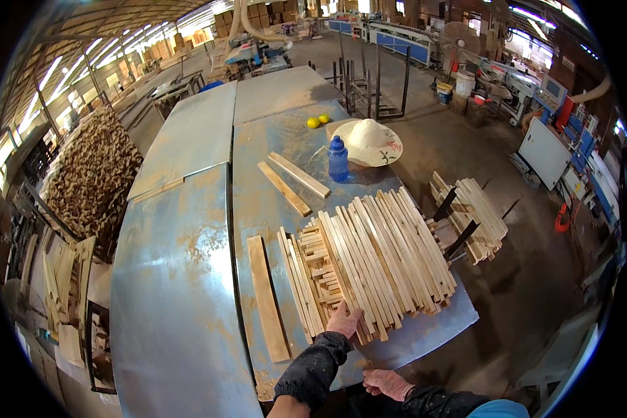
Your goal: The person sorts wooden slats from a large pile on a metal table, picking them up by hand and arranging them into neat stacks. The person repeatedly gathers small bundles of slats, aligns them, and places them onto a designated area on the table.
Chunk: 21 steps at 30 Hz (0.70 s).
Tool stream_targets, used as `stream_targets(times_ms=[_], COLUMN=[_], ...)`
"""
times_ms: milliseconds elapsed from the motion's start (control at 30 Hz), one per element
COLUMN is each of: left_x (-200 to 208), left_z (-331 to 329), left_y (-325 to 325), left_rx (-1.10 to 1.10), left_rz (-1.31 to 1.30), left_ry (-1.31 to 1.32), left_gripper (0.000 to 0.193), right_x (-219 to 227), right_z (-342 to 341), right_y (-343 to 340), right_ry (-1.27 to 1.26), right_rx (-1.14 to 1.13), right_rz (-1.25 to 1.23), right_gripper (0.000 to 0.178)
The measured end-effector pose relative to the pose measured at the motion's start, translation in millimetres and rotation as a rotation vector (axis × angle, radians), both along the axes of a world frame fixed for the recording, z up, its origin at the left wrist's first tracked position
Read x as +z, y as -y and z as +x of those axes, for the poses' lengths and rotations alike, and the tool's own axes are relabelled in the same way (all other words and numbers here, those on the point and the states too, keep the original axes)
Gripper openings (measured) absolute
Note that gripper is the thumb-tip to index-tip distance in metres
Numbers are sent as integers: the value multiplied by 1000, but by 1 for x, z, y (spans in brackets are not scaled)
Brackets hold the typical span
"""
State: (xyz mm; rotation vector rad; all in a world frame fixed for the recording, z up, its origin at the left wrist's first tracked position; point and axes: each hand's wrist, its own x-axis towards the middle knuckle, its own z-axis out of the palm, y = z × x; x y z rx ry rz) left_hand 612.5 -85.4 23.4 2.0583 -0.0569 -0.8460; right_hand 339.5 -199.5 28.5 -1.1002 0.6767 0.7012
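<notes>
My left hand point(343, 322), in a pinkish work glove, grips the near end of a wooden strip point(336, 272) at the left part of a wide stack. The stack of pale wooden strips point(390, 251) lies on a metal-topped table, most strips running away from me side by side. Beside that strip a gap shows short crosswise pieces point(319, 268) lower in the stack. My right hand point(387, 384), gloved alike, hangs by the table's near edge with fingers curled and nothing seen in them. Left of the stack lies a flat board point(268, 299).
Two loose boards point(294, 181), a blue bottle point(338, 160), a straw hat point(369, 143) and two yellow fruits point(318, 120) lie farther back on the table point(181, 292). Another strip stack point(484, 219) stands to the right by dark metal posts. A large wood pile point(94, 174) rises at left.
</notes>
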Motion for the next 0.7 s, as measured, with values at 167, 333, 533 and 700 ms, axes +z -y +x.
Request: stream_targets(times_ms=[167,333,533,700], left_x=[-28,-7,-14,-23], left_z=[-17,-67,-147,-257], left_y=[-26,-83,-201,-280], left_rx=[39,362,663,815], left_rz=[-173,-468,-689,-429], left_ry=[87,-145,-325,-45], left_gripper=[79,36,18,2], right_x=[-14,-15,-33,15], right_z=[20,35,66,104], right_y=[-15,-25,-43,-78], right_ry=[41,68,753,354], right_rx=[208,253,596,701], right_rz=[-2,26,-262,-58], right_gripper=[55,53,51,58])
